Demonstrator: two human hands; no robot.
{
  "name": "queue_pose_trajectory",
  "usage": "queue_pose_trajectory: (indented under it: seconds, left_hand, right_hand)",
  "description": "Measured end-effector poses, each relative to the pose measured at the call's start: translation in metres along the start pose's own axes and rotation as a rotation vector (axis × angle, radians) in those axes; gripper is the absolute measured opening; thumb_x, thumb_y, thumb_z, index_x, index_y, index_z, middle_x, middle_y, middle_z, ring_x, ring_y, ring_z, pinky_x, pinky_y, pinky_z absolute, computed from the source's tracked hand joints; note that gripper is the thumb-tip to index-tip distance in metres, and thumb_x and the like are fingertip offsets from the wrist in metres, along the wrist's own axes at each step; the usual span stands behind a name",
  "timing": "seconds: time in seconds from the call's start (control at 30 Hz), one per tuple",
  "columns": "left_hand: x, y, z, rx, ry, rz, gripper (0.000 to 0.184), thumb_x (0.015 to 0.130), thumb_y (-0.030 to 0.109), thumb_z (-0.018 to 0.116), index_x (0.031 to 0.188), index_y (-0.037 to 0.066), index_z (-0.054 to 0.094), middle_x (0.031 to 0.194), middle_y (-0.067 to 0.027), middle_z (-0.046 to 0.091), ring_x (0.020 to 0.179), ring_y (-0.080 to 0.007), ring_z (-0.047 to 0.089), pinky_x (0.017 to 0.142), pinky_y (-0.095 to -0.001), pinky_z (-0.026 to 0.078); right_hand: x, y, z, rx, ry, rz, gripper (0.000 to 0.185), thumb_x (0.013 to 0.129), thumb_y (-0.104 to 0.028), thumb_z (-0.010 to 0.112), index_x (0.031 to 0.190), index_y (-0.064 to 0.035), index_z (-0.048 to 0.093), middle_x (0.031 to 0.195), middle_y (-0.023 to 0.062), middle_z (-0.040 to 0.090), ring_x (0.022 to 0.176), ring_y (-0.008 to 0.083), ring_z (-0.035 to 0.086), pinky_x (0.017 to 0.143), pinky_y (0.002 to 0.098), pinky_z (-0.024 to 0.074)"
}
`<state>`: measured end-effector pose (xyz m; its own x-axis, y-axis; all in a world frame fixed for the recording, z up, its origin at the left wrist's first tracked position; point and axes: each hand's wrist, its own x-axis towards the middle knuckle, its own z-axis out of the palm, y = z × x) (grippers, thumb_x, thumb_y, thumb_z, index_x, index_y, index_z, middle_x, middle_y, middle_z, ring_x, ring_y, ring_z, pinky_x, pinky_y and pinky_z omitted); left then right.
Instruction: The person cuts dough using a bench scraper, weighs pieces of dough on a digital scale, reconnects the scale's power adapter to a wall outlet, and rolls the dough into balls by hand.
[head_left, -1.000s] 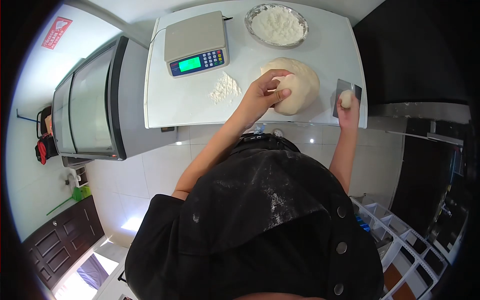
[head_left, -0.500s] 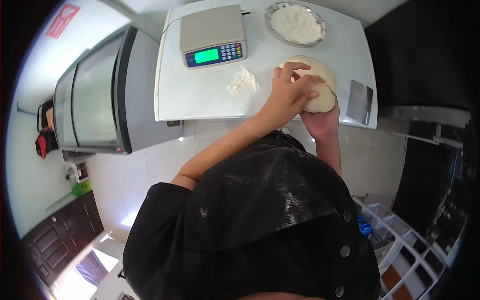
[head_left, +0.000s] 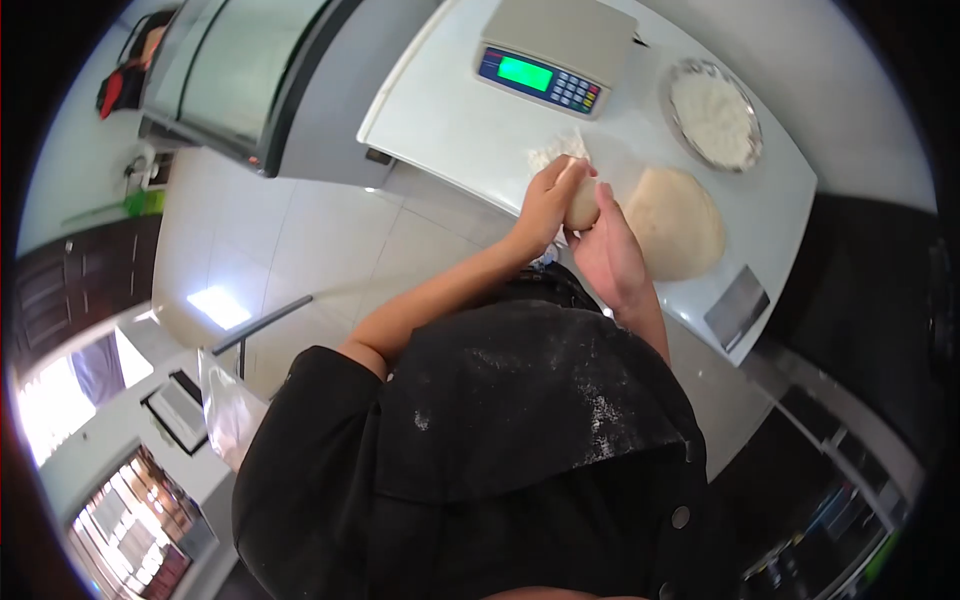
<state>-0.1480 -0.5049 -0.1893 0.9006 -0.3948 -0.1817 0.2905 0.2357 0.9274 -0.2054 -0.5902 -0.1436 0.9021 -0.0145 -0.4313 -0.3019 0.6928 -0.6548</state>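
Note:
Between my two hands is a small piece of dough (head_left: pixel 582 208), held just above the near edge of the white table (head_left: pixel 440 110). My left hand (head_left: pixel 546 208) is curled closed round its left and upper side. My right hand (head_left: pixel 612 255) cups it from the right and below, thumb raised along it. To the right of my right hand lies a large pale mass of dough (head_left: pixel 682 225). A patch of loose flour (head_left: pixel 560 148) sits right behind my left hand, partly covered by it.
A digital scale (head_left: pixel 545 70) with a lit green display stands at the back. Behind the large dough is a metal bowl of flour (head_left: pixel 712 120). A flat metal scraper (head_left: pixel 738 307) lies at the right table edge. A glass-fronted grey cabinet (head_left: pixel 330 130) adjoins the table's left.
Both hands have left the large dough and moved left toward the flour patch, with a small dough piece now between them. The view has turned, tilting the table.

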Motion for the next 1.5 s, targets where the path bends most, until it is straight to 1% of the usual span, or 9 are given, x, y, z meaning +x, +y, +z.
queue_pose_trajectory:
  seconds: [0.13, 0.23, 0.3, 0.37, 0.47, 0.67, 0.83, 1.13, 1.5]
  left_hand:
    - [-0.003, 0.013, -0.045, -0.387, 0.252, -0.257, 0.027, 0.087, 0.03, 0.05, 0.095, 0.005, 0.056, 0.082, -0.0081, 0.06, 0.078, -0.0181, 0.059, 0.072, -0.0265, 0.046]
    - [0.003, 0.017, -0.09, -0.729, 0.223, -0.337, 0.026, 0.084, 0.031, 0.053, 0.093, 0.006, 0.056, 0.082, -0.0081, 0.06, 0.075, -0.02, 0.059, 0.073, -0.0299, 0.047]
    - [0.009, 0.014, -0.119, -1.089, 0.212, -0.365, 0.026, 0.084, 0.029, 0.053, 0.097, 0.006, 0.055, 0.082, -0.008, 0.06, 0.075, -0.021, 0.059, 0.074, -0.0337, 0.048]
    - [0.022, 0.009, -0.153, -1.192, 0.143, -0.333, 0.025, 0.084, 0.027, 0.053, 0.099, 0.006, 0.054, 0.082, -0.0076, 0.059, 0.075, -0.0208, 0.058, 0.074, -0.0353, 0.047]
    - [0.052, 0.013, -0.19, -1.251, 0.08, -0.354, 0.031, 0.086, 0.028, 0.052, 0.108, 0.007, 0.052, 0.083, -0.0077, 0.058, 0.077, -0.0206, 0.055, 0.072, -0.0337, 0.046]
    - [0.133, 0.014, -0.229, -1.1, -0.101, -0.442, 0.04, 0.087, 0.031, 0.049, 0.121, 0.011, 0.048, 0.084, -0.0074, 0.056, 0.077, -0.02, 0.053, 0.069, -0.0327, 0.044]
    - [0.175, 0.002, -0.225, -0.995, -0.324, -0.525, 0.048, 0.088, 0.036, 0.045, 0.132, 0.018, 0.041, 0.081, -0.0066, 0.053, 0.075, -0.0185, 0.052, 0.067, -0.0329, 0.043]
    - [0.191, -0.01, -0.233, -1.181, -0.589, -0.567, 0.052, 0.089, 0.042, 0.043, 0.138, 0.027, 0.034, 0.076, -0.0068, 0.051, 0.065, -0.0192, 0.054, 0.064, -0.0397, 0.046]
    - [0.194, -0.012, -0.229, -1.047, -0.552, -0.498, 0.056, 0.089, 0.043, 0.042, 0.141, 0.027, 0.027, 0.076, -0.0056, 0.049, 0.063, -0.0158, 0.05, 0.074, -0.0461, 0.049]
  right_hand:
    - [0.023, 0.003, 0.016, -0.126, -0.127, 0.187, 0.058, 0.093, -0.033, 0.047, 0.138, -0.0035, 0.025, 0.135, 0.0116, 0.039, 0.117, 0.0179, 0.043, 0.099, 0.0318, 0.0309]
    - [0.053, -0.015, 0.001, -0.392, -0.251, 0.253, 0.058, 0.09, -0.032, 0.053, 0.136, -0.0032, 0.032, 0.13, 0.0112, 0.046, 0.112, 0.0186, 0.048, 0.096, 0.0313, 0.0341]
    - [0.086, -0.028, -0.02, -0.734, -0.121, 0.137, 0.051, 0.088, -0.029, 0.055, 0.13, -0.0035, 0.042, 0.116, 0.0099, 0.056, 0.103, 0.0195, 0.053, 0.091, 0.0309, 0.0387]
    - [0.125, -0.021, -0.066, -1.106, 0.152, -0.275, 0.042, 0.083, -0.023, 0.06, 0.119, -0.0012, 0.051, 0.096, 0.0077, 0.062, 0.081, 0.0162, 0.06, 0.072, 0.0292, 0.0468]
    - [0.171, -0.028, -0.099, -1.038, 0.386, -0.182, 0.044, 0.084, -0.018, 0.061, 0.122, -0.0011, 0.047, 0.098, 0.0089, 0.058, 0.081, 0.016, 0.058, 0.073, 0.0244, 0.0461]
    - [0.196, -0.029, -0.089, -0.804, 0.363, -0.232, 0.044, 0.079, -0.013, 0.066, 0.116, 0.0032, 0.049, 0.094, 0.0112, 0.059, 0.071, 0.0166, 0.059, 0.065, 0.0238, 0.0484]
    - [0.202, -0.025, -0.095, -0.918, 0.383, -0.288, 0.044, 0.078, -0.011, 0.067, 0.114, 0.0058, 0.048, 0.094, 0.0137, 0.058, 0.07, 0.0172, 0.06, 0.062, 0.0227, 0.0492]
    - [0.207, -0.04, -0.083, -1.167, 0.416, -0.173, 0.035, 0.077, -0.01, 0.068, 0.102, 0.0053, 0.049, 0.089, 0.0149, 0.058, 0.065, 0.0176, 0.06, 0.06, 0.0249, 0.0499]
    - [0.212, -0.044, -0.076, -1.191, 0.389, -0.133, 0.032, 0.075, -0.004, 0.068, 0.097, 0.0054, 0.046, 0.088, 0.0158, 0.058, 0.066, 0.0193, 0.06, 0.06, 0.0264, 0.0507]
